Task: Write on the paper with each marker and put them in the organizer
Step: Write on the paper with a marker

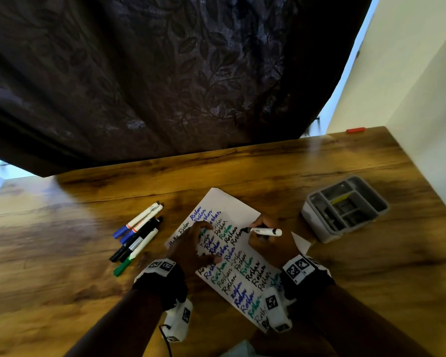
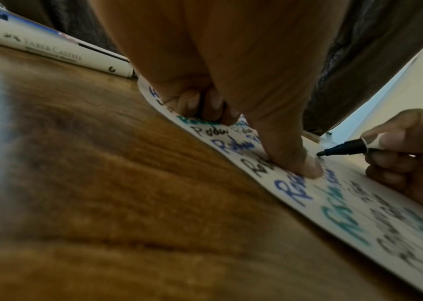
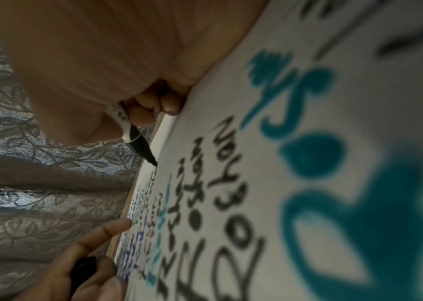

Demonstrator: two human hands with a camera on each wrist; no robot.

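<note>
Right hand pinches a black marker, uncapped, tip down on the paper at the end of a black word; the barrel lies low, tail pointing to 3 o'clock. Judgement: mid-word, writing step for this marker.

Left hand lies on the sheet, forefinger and thumb pressed flat; this probably pins the paper against the drag of the tip. The right wrist view shows a dark cap-like piece tucked under its curled fingers, likely this marker's cap, so recapping needs no reach.

The sheet runs from 12 to 6 o'clock, packed with blue, green and black words.

Spare markers, a loose bundle, lie at 9 o'clock of the paper, just beside its edge. The grey organizer sits at 3 o'clock, apart from the sheet; its contents are too dim to name. Nothing stands between the pen hand and the organizer. A red object lies at the table's far edge.
</note>
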